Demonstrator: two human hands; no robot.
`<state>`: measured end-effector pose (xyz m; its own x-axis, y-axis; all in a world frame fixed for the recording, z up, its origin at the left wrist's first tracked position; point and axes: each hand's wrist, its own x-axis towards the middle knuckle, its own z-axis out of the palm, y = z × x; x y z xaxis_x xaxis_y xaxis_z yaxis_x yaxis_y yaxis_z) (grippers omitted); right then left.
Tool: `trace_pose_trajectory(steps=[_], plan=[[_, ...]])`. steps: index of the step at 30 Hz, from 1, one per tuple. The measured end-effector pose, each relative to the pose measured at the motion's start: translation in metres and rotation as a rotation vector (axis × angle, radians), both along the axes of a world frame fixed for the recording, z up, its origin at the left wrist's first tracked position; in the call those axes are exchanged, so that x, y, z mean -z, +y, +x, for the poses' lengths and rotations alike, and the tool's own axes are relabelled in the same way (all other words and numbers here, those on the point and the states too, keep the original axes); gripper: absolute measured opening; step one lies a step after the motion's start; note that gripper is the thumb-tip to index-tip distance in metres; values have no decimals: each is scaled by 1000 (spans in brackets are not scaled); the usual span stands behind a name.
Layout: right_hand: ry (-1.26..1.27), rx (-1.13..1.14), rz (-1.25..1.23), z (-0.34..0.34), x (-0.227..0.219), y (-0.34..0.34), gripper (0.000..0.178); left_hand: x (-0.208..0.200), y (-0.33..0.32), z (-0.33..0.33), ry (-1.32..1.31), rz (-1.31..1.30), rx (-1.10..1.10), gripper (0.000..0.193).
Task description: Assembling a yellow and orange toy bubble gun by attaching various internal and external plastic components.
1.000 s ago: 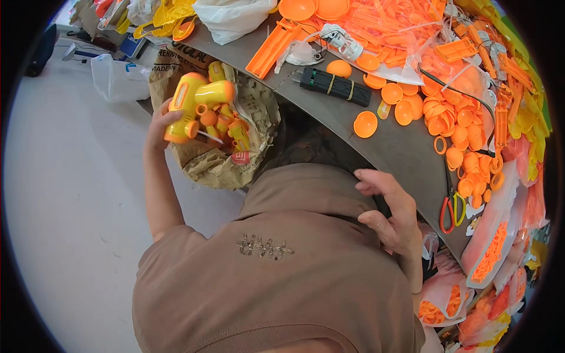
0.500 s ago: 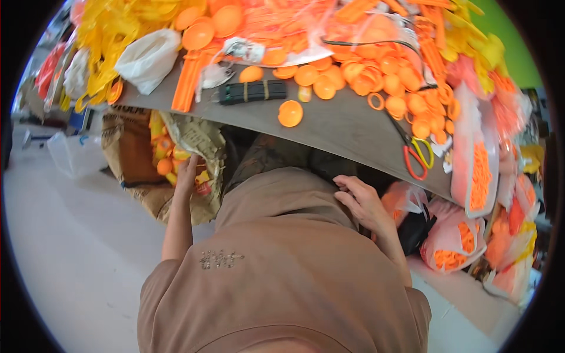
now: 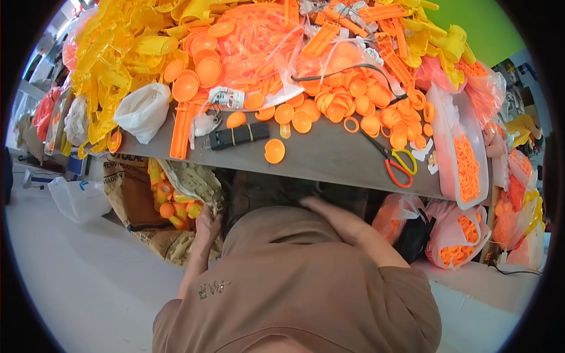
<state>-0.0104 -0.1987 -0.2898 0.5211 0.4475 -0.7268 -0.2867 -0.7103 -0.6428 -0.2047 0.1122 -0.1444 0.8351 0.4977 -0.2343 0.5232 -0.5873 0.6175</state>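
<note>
At the right rim of a brown paper bag [image 3: 126,191], my left hand [image 3: 207,227] is closed on the bag's edge, its fingertips partly hidden. Yellow and orange plastic pieces [image 3: 166,209] fill the bag, which stands on the floor against the table's left front. My right hand [image 3: 313,204] reaches into the dark gap beneath the table edge, over my lap. Its fingers are in shadow and blurred, so what it touches does not show.
The grey table [image 3: 329,156] carries heaps of orange and yellow plastic parts. Near its front lie scissors [image 3: 395,165], a black banded bundle [image 3: 239,136] and an orange half-ball [image 3: 274,151]. A clear tub [image 3: 465,159] stands at right; plastic bags [image 3: 458,235] of orange pieces sit below.
The view has tilted, showing more of the tabletop. My left hand has shifted from the bag's opening to its right rim. My right hand has moved left and under the table edge.
</note>
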Motion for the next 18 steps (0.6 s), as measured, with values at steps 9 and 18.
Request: trace_pose_trajectory(steps=[9, 18], plan=[[-88, 4, 22, 13, -40, 8, 27, 10, -5, 19, 136, 137, 90, 32], [-27, -26, 143, 77, -66, 13, 29, 172, 40, -69, -810, -625, 119, 22]])
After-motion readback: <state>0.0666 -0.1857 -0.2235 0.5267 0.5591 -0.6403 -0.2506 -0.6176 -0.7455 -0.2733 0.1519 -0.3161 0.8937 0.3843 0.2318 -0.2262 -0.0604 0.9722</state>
